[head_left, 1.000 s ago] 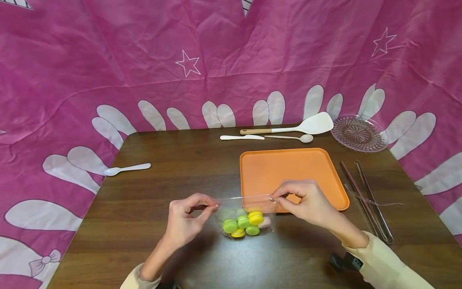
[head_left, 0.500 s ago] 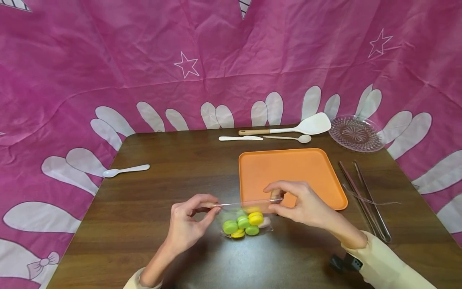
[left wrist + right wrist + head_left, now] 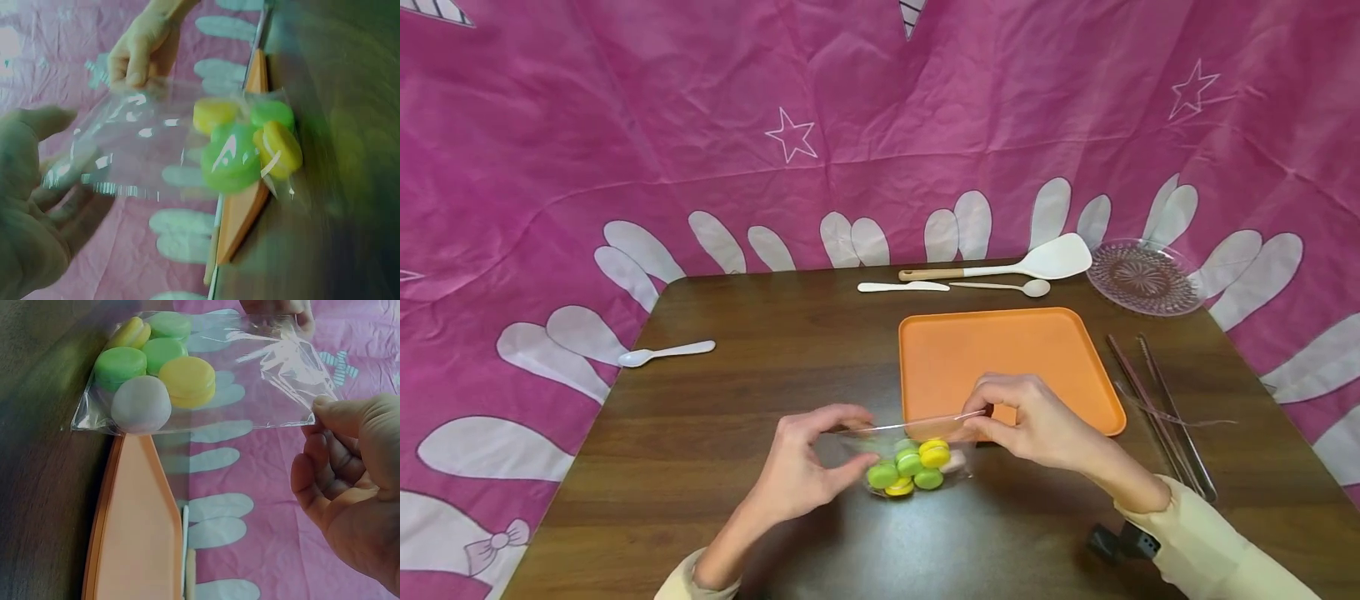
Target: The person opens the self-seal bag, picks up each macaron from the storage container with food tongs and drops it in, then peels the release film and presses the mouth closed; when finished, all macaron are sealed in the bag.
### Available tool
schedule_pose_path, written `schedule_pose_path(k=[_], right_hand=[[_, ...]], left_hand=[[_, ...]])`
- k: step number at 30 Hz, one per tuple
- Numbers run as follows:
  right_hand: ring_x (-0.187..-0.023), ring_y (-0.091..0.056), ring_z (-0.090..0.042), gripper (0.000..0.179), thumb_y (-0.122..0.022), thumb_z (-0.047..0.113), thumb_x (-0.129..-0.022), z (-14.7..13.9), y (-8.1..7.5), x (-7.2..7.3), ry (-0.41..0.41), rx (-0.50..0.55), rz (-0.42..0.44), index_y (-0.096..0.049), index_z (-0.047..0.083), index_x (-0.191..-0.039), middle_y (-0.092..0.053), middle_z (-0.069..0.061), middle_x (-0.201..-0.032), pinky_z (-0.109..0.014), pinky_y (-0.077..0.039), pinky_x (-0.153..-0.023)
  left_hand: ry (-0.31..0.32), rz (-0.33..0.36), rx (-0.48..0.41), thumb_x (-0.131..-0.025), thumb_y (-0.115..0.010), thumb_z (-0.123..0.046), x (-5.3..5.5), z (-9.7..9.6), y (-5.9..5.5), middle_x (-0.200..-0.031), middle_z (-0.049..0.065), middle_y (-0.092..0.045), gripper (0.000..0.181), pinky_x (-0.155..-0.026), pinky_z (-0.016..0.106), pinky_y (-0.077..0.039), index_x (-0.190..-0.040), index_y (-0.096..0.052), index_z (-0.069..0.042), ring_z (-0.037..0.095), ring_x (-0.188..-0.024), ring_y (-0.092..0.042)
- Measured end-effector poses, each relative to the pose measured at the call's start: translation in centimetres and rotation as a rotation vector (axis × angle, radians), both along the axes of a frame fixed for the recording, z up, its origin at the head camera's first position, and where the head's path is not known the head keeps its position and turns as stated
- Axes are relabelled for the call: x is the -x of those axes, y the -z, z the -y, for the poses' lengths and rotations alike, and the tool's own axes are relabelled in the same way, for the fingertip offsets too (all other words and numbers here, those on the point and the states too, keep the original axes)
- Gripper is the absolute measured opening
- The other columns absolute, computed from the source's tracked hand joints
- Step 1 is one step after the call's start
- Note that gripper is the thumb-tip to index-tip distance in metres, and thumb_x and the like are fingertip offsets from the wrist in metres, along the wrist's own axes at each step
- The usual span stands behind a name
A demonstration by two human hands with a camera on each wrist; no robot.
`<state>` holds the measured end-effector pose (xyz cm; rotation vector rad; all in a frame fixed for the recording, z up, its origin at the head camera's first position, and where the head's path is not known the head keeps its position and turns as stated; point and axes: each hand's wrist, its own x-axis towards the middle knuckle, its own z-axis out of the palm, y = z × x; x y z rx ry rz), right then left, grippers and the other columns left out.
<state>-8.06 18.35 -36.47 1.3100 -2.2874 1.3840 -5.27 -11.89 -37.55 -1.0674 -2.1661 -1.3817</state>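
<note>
A clear plastic bag hangs above the table, its upper edge toward the far side. Inside lie several macarons: green, yellow and one pale. My right hand pinches the bag's right upper corner between thumb and fingertips, as the right wrist view shows. At the left corner, my left hand has its thumb spread away from the fingers. Those fingers lie behind the film and touch or support it; the left wrist view is blurred.
Behind the bag lies an orange tray. Farther back are a white knife, a long spoon, a spatula and a glass plate. Tongs with thin ties lie right; a white spoon lies left.
My left thumb has parted from the fingers, which earlier pinched the bag's left corner, and that hand has shifted slightly right. My right hand loosened, then pinched its corner again.
</note>
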Motion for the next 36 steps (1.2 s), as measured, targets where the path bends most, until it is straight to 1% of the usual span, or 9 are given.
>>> schedule_pose_path(k=[3, 6, 10, 14, 22, 25, 28, 31, 36], right_hand=[[-0.073, -0.058, -0.006, 0.026, -0.079, -0.006, -0.080, 0.1, -0.2, -0.2, -0.010, -0.009, -0.006, -0.070, 0.016, -0.088, -0.065, 0.013, -0.082, -0.020, -0.048, -0.063], [-0.073, -0.058, -0.006, 0.025, -0.080, -0.005, -0.080, 0.1, -0.3, -0.3, -0.018, -0.017, -0.007, -0.069, 0.016, -0.088, -0.064, 0.013, -0.082, -0.020, -0.049, -0.064], [-0.069, -0.057, -0.006, 0.027, -0.079, -0.006, -0.081, -0.8, -0.2, -0.6, 0.000, -0.005, 0.000, -0.067, 0.018, -0.086, -0.062, 0.012, -0.079, -0.020, -0.049, -0.063], [-0.071, -0.057, -0.007, 0.027, -0.080, -0.005, -0.080, -1.5, -0.3, -0.8, 0.041, -0.033, -0.018, -0.067, 0.018, -0.089, -0.062, 0.011, -0.081, -0.020, -0.049, -0.064], [-0.073, -0.053, -0.007, 0.015, -0.085, 0.020, -0.081, 3.0, -2.2, -1.6, 0.112, -0.363, -0.249, -0.071, 0.016, -0.086, -0.065, 0.013, -0.079, -0.027, -0.046, -0.068], [-0.068, -0.050, -0.010, 0.016, -0.083, 0.019, -0.082, 4.8, -3.2, -2.0, 0.132, -0.473, -0.347, -0.069, 0.017, -0.077, -0.061, 0.013, -0.070, -0.028, -0.042, -0.066], [-0.066, -0.048, -0.011, 0.022, -0.083, 0.016, -0.082, 5.1, -3.6, -2.2, 0.138, -0.529, -0.372, -0.063, 0.018, -0.071, -0.056, 0.014, -0.065, -0.028, -0.038, -0.064], [-0.067, -0.047, -0.008, 0.024, -0.081, 0.010, -0.082, 4.1, -3.5, -2.3, 0.113, -0.484, -0.312, -0.061, 0.017, -0.072, -0.052, 0.015, -0.066, -0.025, -0.041, -0.064], [-0.068, -0.047, -0.003, 0.022, -0.082, 0.002, -0.080, 1.7, -2.9, -2.2, 0.083, -0.334, -0.237, -0.064, 0.014, -0.076, -0.053, 0.015, -0.070, -0.015, -0.042, -0.060]], left_hand=[[0.011, 0.018, 0.046, -0.074, -0.087, -0.001, 0.3, -1.3, -0.1, -0.088, -0.001, -0.074, 0.026, -0.069, 0.026, -0.057, -0.096, -0.075, -0.007, 0.007, -0.077, -0.069], [-0.025, 0.038, 0.078, -0.078, -0.084, -0.001, 0.3, -1.9, -0.3, -0.082, -0.009, -0.073, 0.015, -0.063, 0.023, -0.055, -0.086, -0.077, -0.011, 0.000, -0.072, -0.066], [-0.063, 0.050, 0.087, -0.075, -0.084, 0.002, 0.2, -1.5, -0.4, -0.075, -0.014, -0.071, 0.018, -0.051, 0.017, -0.046, -0.080, -0.077, -0.015, -0.004, -0.063, -0.060], [-0.045, 0.051, 0.089, -0.076, -0.083, 0.002, 0.3, -1.3, -0.3, -0.075, -0.013, -0.071, 0.018, -0.052, 0.017, -0.046, -0.081, -0.077, -0.014, -0.003, -0.062, -0.060], [0.017, -0.015, 0.092, -0.076, -0.081, 0.006, 0.0, -2.3, -0.5, -0.078, -0.008, -0.070, 0.019, -0.060, 0.023, -0.053, -0.083, -0.074, -0.011, 0.002, -0.070, -0.063], [0.020, -0.041, 0.109, -0.076, -0.082, 0.005, -0.2, -2.5, -0.8, -0.077, -0.007, -0.070, 0.018, -0.060, 0.019, -0.051, -0.082, -0.075, -0.010, 0.002, -0.069, -0.061], [0.003, -0.077, 0.136, -0.075, -0.084, 0.003, -0.4, -2.6, -1.0, -0.076, -0.007, -0.071, 0.017, -0.061, 0.019, -0.051, -0.081, -0.076, -0.011, 0.002, -0.068, -0.061], [-0.008, -0.105, 0.156, -0.075, -0.085, 0.001, -0.5, -2.4, -1.2, -0.074, -0.009, -0.071, 0.016, -0.057, 0.018, -0.049, -0.080, -0.077, -0.012, 0.002, -0.066, -0.060], [0.016, -0.080, 0.169, -0.073, -0.087, -0.001, -0.4, -1.3, -1.4, -0.073, -0.012, -0.070, 0.018, -0.052, 0.019, -0.047, -0.078, -0.076, -0.014, -0.002, -0.065, -0.058]])
